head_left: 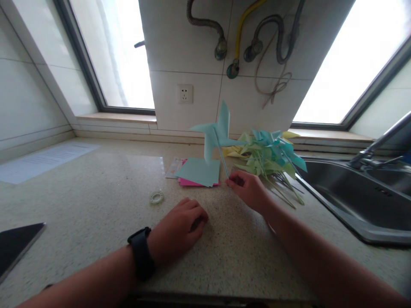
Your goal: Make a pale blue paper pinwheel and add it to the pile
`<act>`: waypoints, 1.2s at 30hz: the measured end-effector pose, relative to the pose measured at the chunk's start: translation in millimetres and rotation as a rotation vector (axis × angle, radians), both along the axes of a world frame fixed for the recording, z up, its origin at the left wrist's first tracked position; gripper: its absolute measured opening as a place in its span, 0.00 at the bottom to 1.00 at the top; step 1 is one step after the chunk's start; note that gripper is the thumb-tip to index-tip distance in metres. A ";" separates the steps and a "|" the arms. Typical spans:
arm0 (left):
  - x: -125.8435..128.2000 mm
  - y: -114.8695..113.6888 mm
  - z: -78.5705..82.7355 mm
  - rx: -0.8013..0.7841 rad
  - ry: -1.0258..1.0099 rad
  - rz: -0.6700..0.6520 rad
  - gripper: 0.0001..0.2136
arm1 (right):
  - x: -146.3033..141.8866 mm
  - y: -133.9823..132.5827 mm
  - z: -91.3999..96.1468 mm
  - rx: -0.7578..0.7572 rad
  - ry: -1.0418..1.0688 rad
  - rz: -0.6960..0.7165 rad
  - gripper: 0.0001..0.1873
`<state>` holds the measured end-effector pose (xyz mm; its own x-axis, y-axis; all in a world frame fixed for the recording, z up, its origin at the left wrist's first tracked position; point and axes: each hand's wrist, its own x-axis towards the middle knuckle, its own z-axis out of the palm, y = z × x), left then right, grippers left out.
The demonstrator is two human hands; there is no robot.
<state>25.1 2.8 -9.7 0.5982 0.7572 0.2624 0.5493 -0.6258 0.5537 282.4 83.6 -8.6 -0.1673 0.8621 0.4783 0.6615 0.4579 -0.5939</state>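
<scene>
Head view: one blue pinwheel (215,130), raised over table (105,214), tilted stick (225,164) clamped in fingers of right hand (248,190). Left hand (181,231), resting on table, fingers curled, thumb slightly apart. Tape roll (156,197), just beyond left hand. Paper stack (201,171), blue over pink, near right hand. Pinwheel pile (266,149), blue, green and yellow, beside sink (337,205).

A black watch (142,253) with a broad band around the left wrist (155,247), both forearms (298,239) bare.
</scene>
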 end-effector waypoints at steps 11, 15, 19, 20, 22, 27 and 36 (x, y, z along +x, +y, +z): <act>4.8 -10.1 5.3 0.236 0.289 -0.033 0.06 | 2.6 1.2 -1.1 0.012 -0.037 0.019 0.10; 6.1 -12.8 2.5 0.434 0.440 -0.067 0.05 | 4.5 3.9 -3.4 0.012 -0.050 0.009 0.11; 9.7 -18.1 -1.1 0.520 0.477 -0.123 0.04 | 5.1 5.7 -5.0 0.019 -0.048 -0.001 0.11; 10.6 -19.6 -1.8 0.537 0.481 -0.131 0.05 | 5.0 5.5 -5.0 0.024 -0.047 -0.004 0.11; 11.9 -22.6 -2.9 0.561 0.485 -0.134 0.06 | 4.9 4.6 -4.8 0.032 -0.044 -0.004 0.10; 12.9 -26.7 -4.7 0.591 0.483 -0.120 0.05 | 5.4 2.0 -4.3 0.054 -0.031 -0.002 0.10; 11.8 -28.1 -5.0 0.603 0.478 -0.113 0.05 | 5.9 1.3 -5.0 0.078 -0.018 -0.024 0.11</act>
<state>37.0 -25.3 -14.7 0.8154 0.4929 0.3037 0.5574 -0.8102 -0.1815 288.4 84.8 -13.6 -0.1561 0.8263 0.5411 0.6834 0.4859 -0.5449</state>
